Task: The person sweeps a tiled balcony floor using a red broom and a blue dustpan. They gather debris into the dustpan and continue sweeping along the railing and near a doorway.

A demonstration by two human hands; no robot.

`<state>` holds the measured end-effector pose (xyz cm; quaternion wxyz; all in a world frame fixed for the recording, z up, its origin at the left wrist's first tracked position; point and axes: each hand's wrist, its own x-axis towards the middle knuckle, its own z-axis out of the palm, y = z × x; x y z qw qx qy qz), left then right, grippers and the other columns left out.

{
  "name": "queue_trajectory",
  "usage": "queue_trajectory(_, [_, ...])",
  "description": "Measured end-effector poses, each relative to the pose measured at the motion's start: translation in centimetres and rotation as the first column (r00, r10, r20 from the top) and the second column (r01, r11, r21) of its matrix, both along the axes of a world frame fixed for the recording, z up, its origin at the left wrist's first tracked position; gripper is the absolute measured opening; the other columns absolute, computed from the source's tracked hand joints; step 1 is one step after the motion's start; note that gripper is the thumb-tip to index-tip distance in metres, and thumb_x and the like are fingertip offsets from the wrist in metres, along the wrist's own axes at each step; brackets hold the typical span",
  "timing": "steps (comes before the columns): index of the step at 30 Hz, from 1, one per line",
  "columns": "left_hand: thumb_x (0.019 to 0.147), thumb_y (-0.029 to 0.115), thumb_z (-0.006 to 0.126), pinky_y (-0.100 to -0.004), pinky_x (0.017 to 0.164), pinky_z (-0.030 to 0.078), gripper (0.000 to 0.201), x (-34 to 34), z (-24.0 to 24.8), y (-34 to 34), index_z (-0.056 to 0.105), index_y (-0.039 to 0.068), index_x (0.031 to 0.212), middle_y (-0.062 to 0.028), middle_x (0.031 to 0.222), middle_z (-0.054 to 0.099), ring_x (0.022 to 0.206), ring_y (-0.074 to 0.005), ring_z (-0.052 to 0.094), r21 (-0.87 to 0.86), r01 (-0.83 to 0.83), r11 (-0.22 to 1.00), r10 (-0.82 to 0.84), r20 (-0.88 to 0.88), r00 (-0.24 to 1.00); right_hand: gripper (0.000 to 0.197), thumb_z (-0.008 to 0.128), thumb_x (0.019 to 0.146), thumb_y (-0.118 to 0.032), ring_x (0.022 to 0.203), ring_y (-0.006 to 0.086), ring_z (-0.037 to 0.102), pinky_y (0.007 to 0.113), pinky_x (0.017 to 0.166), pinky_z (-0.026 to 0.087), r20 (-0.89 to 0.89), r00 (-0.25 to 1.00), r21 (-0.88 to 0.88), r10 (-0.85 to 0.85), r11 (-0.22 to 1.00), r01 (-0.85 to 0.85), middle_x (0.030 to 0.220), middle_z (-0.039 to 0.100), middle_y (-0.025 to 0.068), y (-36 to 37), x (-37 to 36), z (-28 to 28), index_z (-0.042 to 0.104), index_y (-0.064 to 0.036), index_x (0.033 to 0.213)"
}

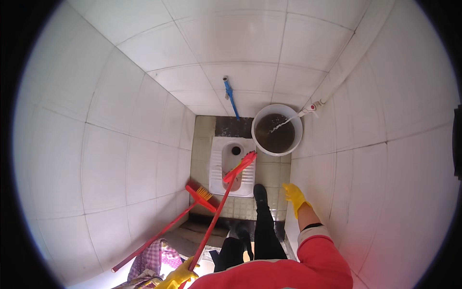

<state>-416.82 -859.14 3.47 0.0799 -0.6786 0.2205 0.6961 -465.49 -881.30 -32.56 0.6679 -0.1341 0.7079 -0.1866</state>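
My left hand (179, 275), in a yellow rubber glove, is closed round the red handle of a long broom (211, 224). The broom's red head reaches over the white squat toilet (217, 159) set in the floor. My right hand (295, 196), gloved in yellow too, is held out beside the right wall with its fingers apart and nothing in it. Ahead of that hand, at the far right corner, a white bucket (259, 142) holds dark, murky water. From a white tap (308, 110) on the wall, a stream runs into the bucket.
A second red broom (159, 233) with yellow bristles leans at the left, its head on the floor. Checked cloth (149, 257) hangs at the lower left. A blue pipe (230, 96) stands against the far tiled wall (240, 41). Behind the toilet is a step (202, 236).
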Motion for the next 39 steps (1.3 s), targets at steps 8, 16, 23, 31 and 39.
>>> queue_trajectory(8, [0.084,0.006,0.067,-0.0354,0.080,0.052,0.070,-6.2,-9.0,-7.2,0.036,0.006,0.146,-0.0167,0.127,0.059,0.094,-0.0259,0.064,-0.093,-0.055,0.994,0.090,0.424,0.901,0.057,0.064,0.092,-0.038,0.111,0.0307,0.057,0.041,0.094,0.049,-0.199,0.962,-0.305,0.187,0.921,-0.242,0.133,0.055,0.0133,-11.9,1.7,-13.6,0.048,-0.0112,0.140])
queue_trajectory(16, [0.090,0.022,0.064,-0.0353,0.076,0.051,0.046,-7.3,-12.1,-12.0,0.055,0.005,0.132,-0.0118,0.098,0.067,0.084,-0.0224,0.064,-0.002,-0.123,0.992,0.109,0.483,0.869,0.041,0.066,0.083,-0.001,0.102,0.0368,0.063,0.043,0.076,0.060,0.138,0.535,-0.092,-0.834,0.527,0.845,0.115,0.060,0.0181,-17.7,7.1,-18.8,0.055,-0.0036,0.122])
queue_trajectory(23, [0.092,0.026,0.064,-0.0290,0.053,0.045,0.040,-7.4,-10.6,-12.9,0.060,0.007,0.127,-0.0020,0.082,0.062,0.061,-0.0114,0.054,0.085,-0.397,0.914,0.358,0.291,0.887,0.043,0.065,0.078,0.007,0.067,0.0323,0.066,0.044,0.054,0.058,-0.029,0.647,0.002,-0.762,0.647,0.763,0.099,0.064,0.0219,-18.0,4.5,-14.8,0.051,-0.0013,0.118])
queue_trajectory(31, [0.095,0.020,0.057,-0.0274,0.049,0.041,0.035,-2.2,-12.5,-13.9,0.058,0.004,0.126,-0.0040,0.079,0.061,0.055,-0.0111,0.050,-0.006,-0.327,0.945,0.311,0.330,0.891,0.020,0.075,0.072,-0.005,0.045,0.0229,0.056,0.031,0.040,0.041,-0.317,0.812,0.021,-0.490,0.853,0.522,0.065,0.060,0.0155,-13.8,3.6,-6.6,0.059,0.0037,0.080])
queue_trajectory(39, [0.094,0.019,0.056,-0.0277,0.047,0.038,0.034,2.5,-11.6,-15.2,0.057,0.005,0.125,-0.0032,0.073,0.057,0.052,-0.0119,0.048,-0.020,-0.248,0.968,0.245,0.265,0.933,0.038,0.077,0.072,-0.011,0.068,0.0252,0.065,0.032,0.059,0.053,-0.463,0.821,0.162,-0.334,0.879,0.449,0.085,0.064,0.0164,-3.7,6.6,-1.1,0.057,0.0034,0.102])
